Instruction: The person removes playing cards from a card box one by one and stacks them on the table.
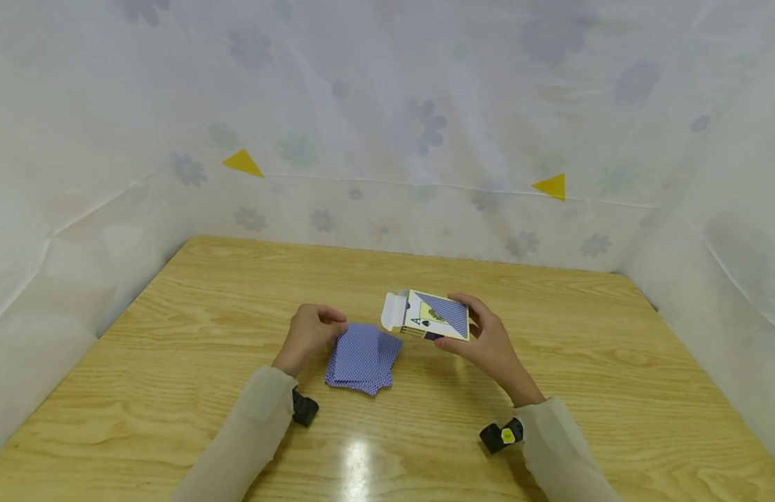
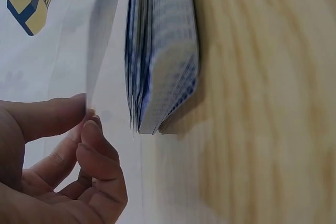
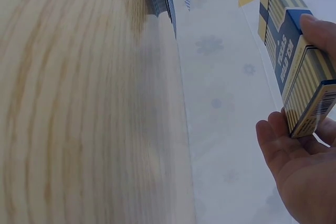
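Blue-patterned playing cards [image 1: 389, 355] lie in a loose, uneven pile on the table. My left hand [image 1: 307, 336] pinches the edge of a single playing card [image 2: 100, 35] between thumb and fingers. In the left wrist view that card stands apart from the pile of cards [image 2: 170, 51] beneath it. To the right, my right hand [image 1: 493, 345] grips a card box [image 1: 439, 315] by its end, above the table. The box's white flap [image 1: 392, 311] hangs open toward the cards. Lettering and striped sides on the card box [image 3: 291, 51] show in the right wrist view.
The wooden table [image 1: 174, 390] spreads around both hands. A pale flowered sheet [image 1: 375, 104] hangs behind it and along both sides, with two yellow triangles [image 1: 243, 163] on the back. A dark wrist camera [image 1: 304, 408] sits at each sleeve.
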The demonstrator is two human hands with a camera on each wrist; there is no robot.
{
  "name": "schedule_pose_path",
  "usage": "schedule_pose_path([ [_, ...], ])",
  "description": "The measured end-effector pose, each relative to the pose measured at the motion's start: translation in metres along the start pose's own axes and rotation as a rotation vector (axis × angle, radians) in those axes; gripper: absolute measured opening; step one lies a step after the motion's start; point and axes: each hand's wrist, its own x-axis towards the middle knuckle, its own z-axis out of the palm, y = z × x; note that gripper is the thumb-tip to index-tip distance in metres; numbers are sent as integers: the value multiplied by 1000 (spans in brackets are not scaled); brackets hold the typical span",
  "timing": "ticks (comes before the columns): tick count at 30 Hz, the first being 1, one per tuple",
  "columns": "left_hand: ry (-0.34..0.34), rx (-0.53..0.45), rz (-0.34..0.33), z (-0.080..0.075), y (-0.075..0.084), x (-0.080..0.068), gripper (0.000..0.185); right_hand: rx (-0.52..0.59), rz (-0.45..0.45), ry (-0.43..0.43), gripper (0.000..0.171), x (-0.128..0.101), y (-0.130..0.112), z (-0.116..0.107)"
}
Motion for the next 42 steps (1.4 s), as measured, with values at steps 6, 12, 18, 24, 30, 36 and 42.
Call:
schedule_pose_path([
  [6, -27, 20, -18, -1, 1, -1, 12, 0, 2, -6, 70, 0, 0, 0],
  [12, -34, 50, -17, -1, 2, -2, 12, -5, 5, -11, 70, 0, 0, 0],
  [18, -25, 81, -16, -2, 2, -2, 14, -11, 0, -11, 69, 0, 0, 1],
  [24, -28, 93, -23, -3, 1, -1, 19, -10, -1, -14, 69, 1, 0, 1],
  [30, -52, 66, -14, -1, 7, -3, 25, 1, -10, -24, 70, -1, 0, 5],
  [36, -161, -72, -5, 4, 16, -7, 29, 1, -12, -47, 71, -2, 1, 11],
  [42, -236, -96, 4, 12, 28, -13, 30, 39, -38, -82, 72, -4, 0, 19],
])
